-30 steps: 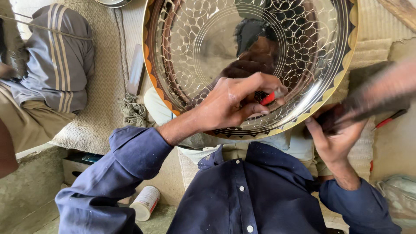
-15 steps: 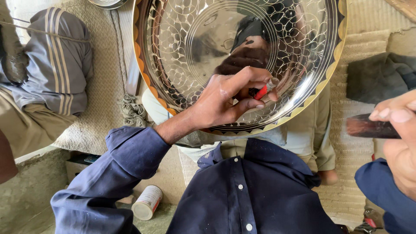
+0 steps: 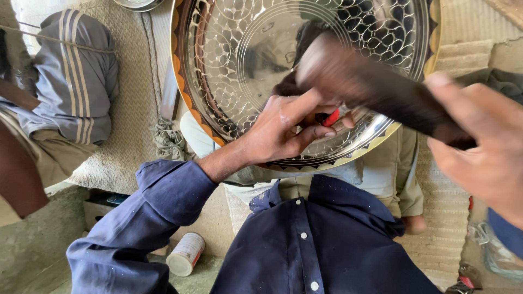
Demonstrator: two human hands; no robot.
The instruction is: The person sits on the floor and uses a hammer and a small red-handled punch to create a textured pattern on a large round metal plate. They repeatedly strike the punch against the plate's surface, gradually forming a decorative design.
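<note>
A large round shiny metal tray (image 3: 239,60), engraved with circular patterns and edged in orange and gold, rests on my lap. My left hand (image 3: 283,130) lies on its lower part and pinches a small tool with a red grip (image 3: 330,117) against the surface. My right hand (image 3: 482,147) is raised at the right and grips a dark wooden mallet (image 3: 370,90), whose blurred head hangs over the tray just above the left hand.
Another person in grey striped clothing (image 3: 71,81) sits at the left on a woven mat (image 3: 133,109). A small white can (image 3: 185,254) lies on the floor by my left elbow. A rag (image 3: 169,139) lies beside the tray's left rim.
My right hand lifted the mallet from the right side up and swung it left over the tray, close to the camera. The left hand stayed holding the red-gripped tool on the tray.
</note>
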